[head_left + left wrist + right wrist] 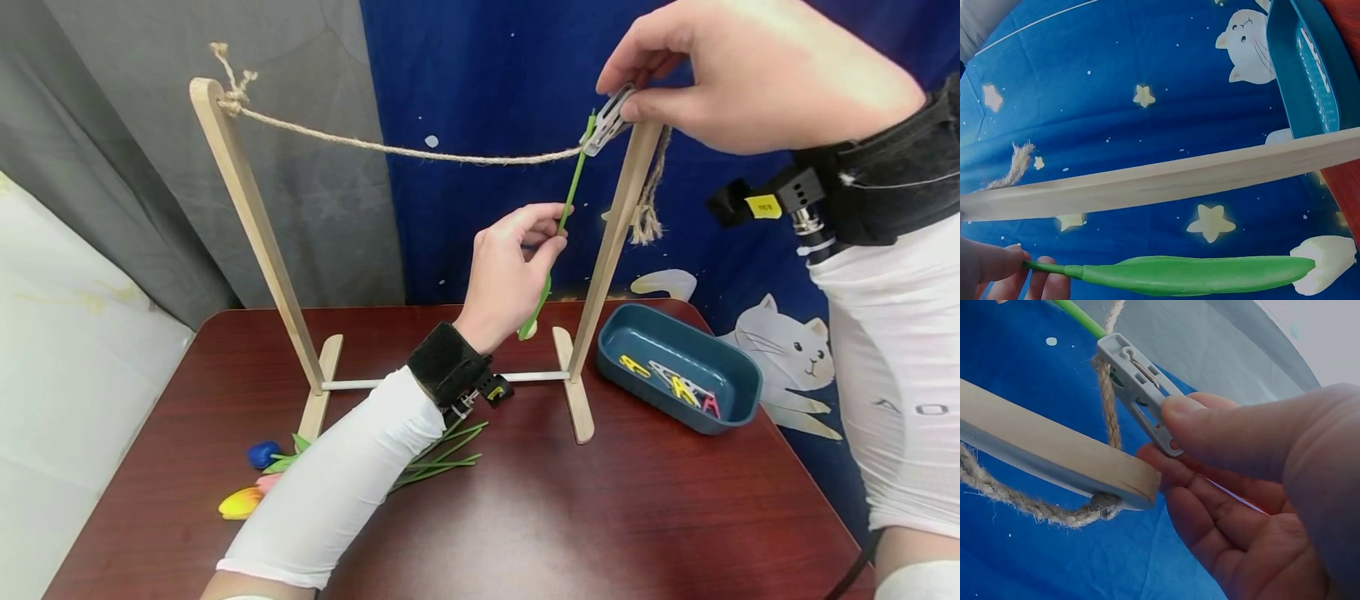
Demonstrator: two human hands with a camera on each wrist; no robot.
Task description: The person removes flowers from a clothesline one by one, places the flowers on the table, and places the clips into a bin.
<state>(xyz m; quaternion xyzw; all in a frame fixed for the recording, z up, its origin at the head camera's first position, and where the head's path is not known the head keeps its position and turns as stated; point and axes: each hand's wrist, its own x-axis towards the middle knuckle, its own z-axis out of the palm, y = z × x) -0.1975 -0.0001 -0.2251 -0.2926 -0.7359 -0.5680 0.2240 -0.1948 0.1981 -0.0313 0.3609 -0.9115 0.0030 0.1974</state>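
My left hand (513,271) pinches the green stem of a white artificial tulip (1325,265), which hangs head down with its stem end up at the rope (420,152). In the left wrist view its long green leaf (1197,275) stretches from the fingers to the white bloom. My right hand (720,79) grips a grey clothespin (1141,378) by its handle ends between thumb and fingers. The clothespin's tip sits at the rope and stem, close to the right wooden post (618,225). The rope is strung between both posts.
A teal bin (678,367) with several yellow, white and pink clothespins stands at the table's back right. Blue (262,454), yellow (240,503) and pink tulips lie at the left, partly hidden by my left sleeve. The left post (255,225) joins the right one by a white bar (536,377).
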